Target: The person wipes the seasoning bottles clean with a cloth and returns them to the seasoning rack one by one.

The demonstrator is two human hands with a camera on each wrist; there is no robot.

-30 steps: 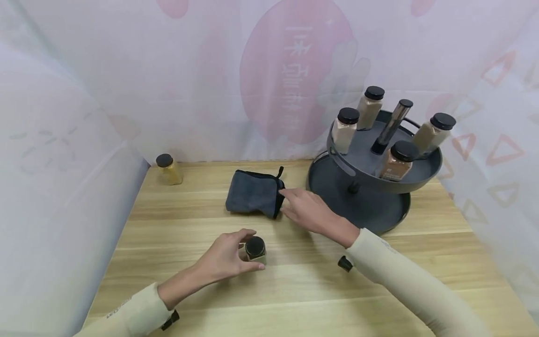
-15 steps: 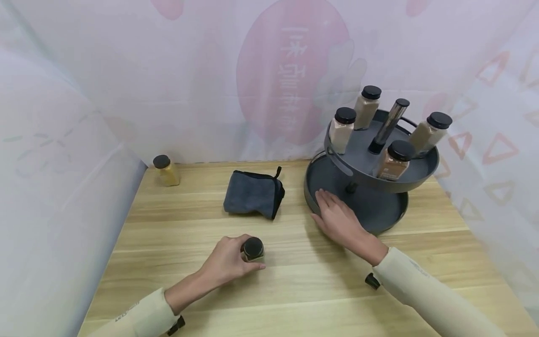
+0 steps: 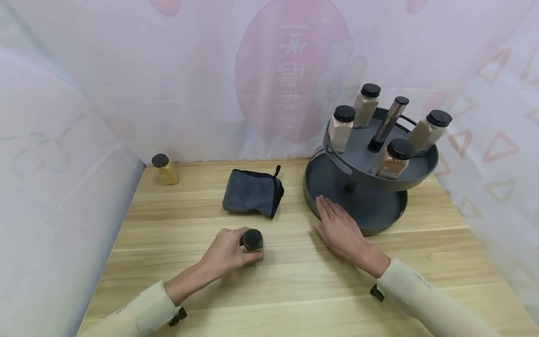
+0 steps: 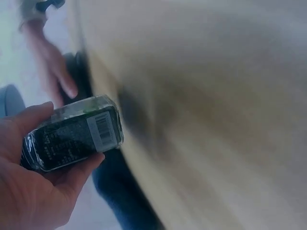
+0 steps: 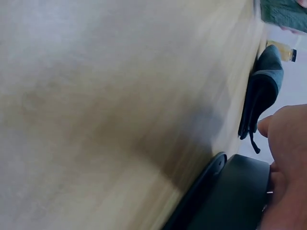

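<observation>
My left hand (image 3: 225, 250) grips a small spice jar (image 3: 253, 239) with a black lid, thumb on the near side and fingers on the far side. In the left wrist view the jar (image 4: 72, 136) has a dark label with a barcode. The jar's base appears off the wooden table. My right hand (image 3: 341, 229) lies with straight fingers at the front left rim of the lower tray of a two-tier grey rack (image 3: 309, 187). Right wrist view: the hand (image 5: 290, 163) is against the tray's wall (image 5: 240, 187); the fingertips are partly hidden.
Several black-lidded spice jars, among them a reddish one (image 3: 393, 164), stand on the rack's upper tray (image 3: 366, 161). A folded grey cloth (image 3: 250, 192) with black edging lies at the table's middle back. A yellow jar (image 3: 167, 173) stands at the back left. Fabric walls enclose the table.
My right hand has moved right from beside the cloth to the lower tray's rim. My left fingers have closed round the jar, which has risen slightly.
</observation>
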